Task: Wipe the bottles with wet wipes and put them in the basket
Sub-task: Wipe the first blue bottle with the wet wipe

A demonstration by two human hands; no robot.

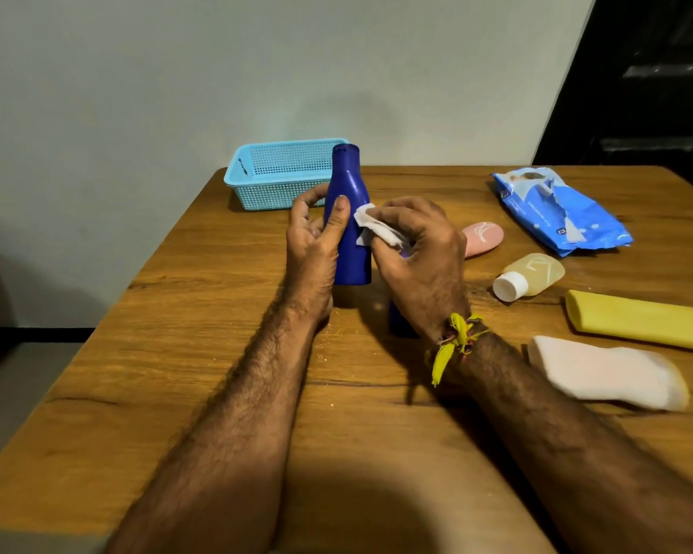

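Note:
A tall dark blue bottle (351,193) stands upright on the wooden table (217,353), just in front of the light blue mesh basket (273,169). My left hand (317,241) grips the bottle's left side, thumb across its front. My right hand (421,249) pinches a white wet wipe (375,225) and presses it against the bottle's right side. A second dark blue object (401,321) shows partly under my right wrist. A pink bottle (483,237), a clear yellowish bottle with a white cap (531,275), a yellow bottle (641,319) and a pale pink bottle (605,371) lie to the right.
A torn blue wet-wipe pack (557,209) lies at the back right of the table. The basket sits at the table's far left corner by the wall. The table's left edge runs diagonally down to the lower left.

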